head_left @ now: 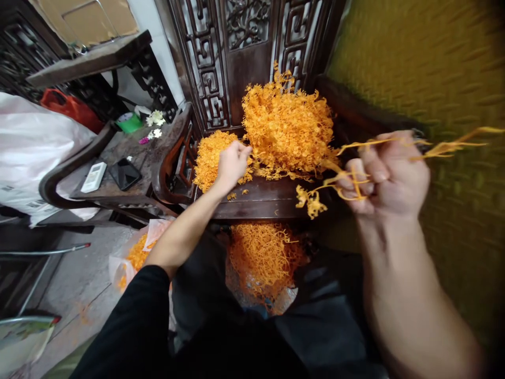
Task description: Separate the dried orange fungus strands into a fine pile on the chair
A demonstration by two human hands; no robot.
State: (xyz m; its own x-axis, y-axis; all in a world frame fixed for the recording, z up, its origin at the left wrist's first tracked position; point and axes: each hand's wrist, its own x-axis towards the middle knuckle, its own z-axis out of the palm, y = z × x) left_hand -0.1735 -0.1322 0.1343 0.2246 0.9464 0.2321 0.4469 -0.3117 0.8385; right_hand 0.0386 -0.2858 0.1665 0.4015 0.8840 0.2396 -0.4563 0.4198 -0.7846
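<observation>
Two bare hands are flanking a tall, fluffy heap of orange, plastic-looking blossoms in the head view. Right of that heap, the right hand is pinching thin orange stems in its curled fingers; these are running through the grip and trailing out both sides. They are looking light, flexible and tangle-prone; holding the bare lengths is probably sparing the florets. Left of the heap, the left hand is pressing its fingertips together before a smaller blossom pile, holding what I cannot tell.
</observation>
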